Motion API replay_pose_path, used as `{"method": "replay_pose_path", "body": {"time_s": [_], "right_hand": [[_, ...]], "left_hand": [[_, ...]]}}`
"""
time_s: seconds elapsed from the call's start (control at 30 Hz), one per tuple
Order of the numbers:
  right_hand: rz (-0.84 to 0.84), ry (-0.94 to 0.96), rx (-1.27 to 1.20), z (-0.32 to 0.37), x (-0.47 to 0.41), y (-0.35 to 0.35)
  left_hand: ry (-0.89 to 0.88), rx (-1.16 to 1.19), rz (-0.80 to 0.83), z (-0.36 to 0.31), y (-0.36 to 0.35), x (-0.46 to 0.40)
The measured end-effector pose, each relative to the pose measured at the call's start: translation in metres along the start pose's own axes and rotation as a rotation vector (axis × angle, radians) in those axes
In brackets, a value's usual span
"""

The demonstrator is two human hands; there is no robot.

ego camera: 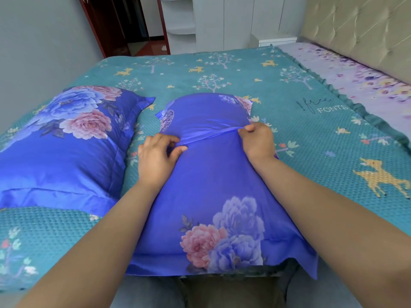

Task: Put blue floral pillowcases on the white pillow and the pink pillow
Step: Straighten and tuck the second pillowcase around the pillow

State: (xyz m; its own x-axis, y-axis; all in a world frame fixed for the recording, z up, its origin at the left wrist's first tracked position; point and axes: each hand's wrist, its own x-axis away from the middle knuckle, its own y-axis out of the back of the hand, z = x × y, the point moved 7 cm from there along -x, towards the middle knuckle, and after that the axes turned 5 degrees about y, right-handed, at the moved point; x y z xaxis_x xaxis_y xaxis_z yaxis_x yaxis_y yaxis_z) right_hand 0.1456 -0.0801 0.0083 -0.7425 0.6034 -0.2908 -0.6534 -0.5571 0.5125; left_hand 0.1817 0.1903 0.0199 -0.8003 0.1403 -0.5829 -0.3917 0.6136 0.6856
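A pillow in a blue floral pillowcase [213,185] lies lengthwise in front of me on the bed, its near end at my lap. Across its middle runs the raised edge of the case's overlapping flap. My left hand [159,156] pinches that edge on the left side. My right hand [258,138] grips the same edge on the right, bunching the fabric. The pillow inside is fully hidden, so I cannot tell its colour. A second pillow in a matching blue floral case [66,138] lies to the left, untouched.
Both pillows rest on a teal bedspread [311,121] with deer and tree prints. A purple floral sheet [355,78] and a padded headboard [355,27] are at the right. A grey wall, a doorway and white cabinets stand beyond the bed.
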Motion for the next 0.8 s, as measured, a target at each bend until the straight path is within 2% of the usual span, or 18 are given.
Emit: {"method": "replay_pose_path", "body": {"time_s": [0.07, 0.13, 0.27, 0.37, 0.43, 0.53, 0.6, 0.63, 0.7, 0.73, 0.8], "right_hand": [[-0.022, 0.024, 0.011, -0.007, -0.002, 0.0], [0.04, 0.118, 0.017, -0.012, -0.007, -0.003], [0.345, 0.428, 0.164, -0.013, -0.011, -0.011], [0.668, 0.392, 0.245, -0.02, -0.019, -0.003], [0.888, 0.35, 0.311, -0.022, -0.021, 0.004], [0.999, 0.438, 0.632, -0.019, -0.024, 0.008], [0.945, 0.44, 0.875, -0.016, -0.023, 0.01], [0.857, 0.458, 0.97, -0.01, -0.023, 0.011], [0.572, 0.578, 1.059, 0.009, -0.023, 0.011], [0.414, 0.605, 1.019, 0.017, -0.024, 0.013], [0.199, 0.552, 0.822, 0.018, -0.022, 0.018]], "left_hand": [[-0.058, -0.067, 0.109, -0.008, -0.011, -0.006], [-0.046, -0.052, 0.241, -0.015, -0.022, -0.014], [0.035, -0.015, 0.508, -0.018, -0.043, -0.032], [0.135, -0.009, 0.622, -0.012, -0.051, -0.04], [0.131, -0.007, 0.663, -0.013, -0.056, -0.04], [0.056, 0.012, 0.717, -0.019, -0.062, -0.035], [0.0, 0.043, 0.75, -0.025, -0.062, -0.035], [-0.021, 0.064, 0.762, -0.028, -0.06, -0.034], [-0.056, 0.048, 0.735, -0.033, -0.057, -0.032], [-0.091, -0.034, 0.645, -0.037, -0.053, -0.032], [-0.219, -0.259, 0.305, -0.05, -0.04, -0.024]]}}
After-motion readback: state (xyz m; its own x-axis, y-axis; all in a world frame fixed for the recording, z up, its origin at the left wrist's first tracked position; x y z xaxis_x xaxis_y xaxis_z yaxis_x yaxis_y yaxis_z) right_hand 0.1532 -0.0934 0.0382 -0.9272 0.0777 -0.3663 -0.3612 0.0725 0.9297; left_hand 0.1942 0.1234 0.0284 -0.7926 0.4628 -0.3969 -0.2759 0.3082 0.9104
